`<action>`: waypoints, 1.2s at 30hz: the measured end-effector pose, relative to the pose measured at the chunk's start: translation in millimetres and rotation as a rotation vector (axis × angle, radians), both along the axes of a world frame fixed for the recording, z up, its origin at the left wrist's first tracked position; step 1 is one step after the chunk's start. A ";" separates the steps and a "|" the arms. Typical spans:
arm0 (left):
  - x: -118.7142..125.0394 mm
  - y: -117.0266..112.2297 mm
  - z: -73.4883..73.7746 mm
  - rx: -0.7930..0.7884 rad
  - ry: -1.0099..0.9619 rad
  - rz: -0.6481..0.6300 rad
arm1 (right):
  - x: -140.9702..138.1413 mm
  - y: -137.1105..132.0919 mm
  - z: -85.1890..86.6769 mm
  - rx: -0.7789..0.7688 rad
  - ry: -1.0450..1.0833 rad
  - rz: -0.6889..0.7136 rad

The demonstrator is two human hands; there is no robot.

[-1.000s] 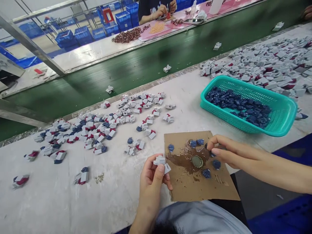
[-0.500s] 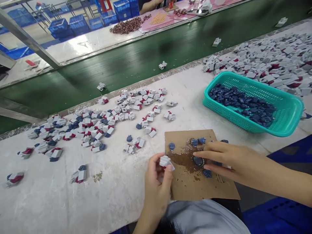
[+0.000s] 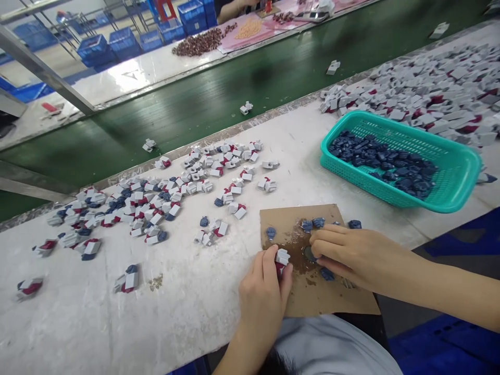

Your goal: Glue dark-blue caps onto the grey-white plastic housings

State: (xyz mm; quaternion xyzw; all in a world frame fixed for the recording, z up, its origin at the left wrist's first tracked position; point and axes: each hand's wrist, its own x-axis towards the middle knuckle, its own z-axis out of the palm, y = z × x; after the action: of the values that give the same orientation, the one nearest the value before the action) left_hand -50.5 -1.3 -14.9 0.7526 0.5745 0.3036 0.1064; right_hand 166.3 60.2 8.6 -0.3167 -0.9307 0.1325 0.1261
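Observation:
My left hand [image 3: 263, 294] is closed around a small white and red plastic part [image 3: 282, 257], held at the left edge of a stained brown cardboard sheet [image 3: 332, 297]. My right hand [image 3: 351, 255] lies on the cardboard with its fingers curled over a small round metal cap [image 3: 309, 254] in the wet brown stain; whatever the fingertips pinch is hidden. Several loose blue pieces [image 3: 312, 224] sit on the cardboard around that hand.
A teal basket [image 3: 457, 177] with blue pieces stands at right. White, red and blue assembled parts [image 3: 164, 200] spread over the white table at left and heap at far right [image 3: 422, 99]. A green conveyor belt [image 3: 219, 104] runs behind, with another person's hands beyond it.
My left hand has moved right and down with the white part, up to the cardboard's edge. My right hand has slid left and curled its fingers over the round cap.

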 end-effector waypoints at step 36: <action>-2.0 -1.8 -2.3 -0.101 -0.158 0.029 | 48.9 7.0 -4.6 0.163 -0.070 -0.142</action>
State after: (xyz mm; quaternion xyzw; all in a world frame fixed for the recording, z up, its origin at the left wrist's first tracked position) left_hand -52.5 -3.1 -17.2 0.7116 0.5897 0.3344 0.1848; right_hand 215.2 67.2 4.1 -0.3752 -0.9174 0.0361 0.1279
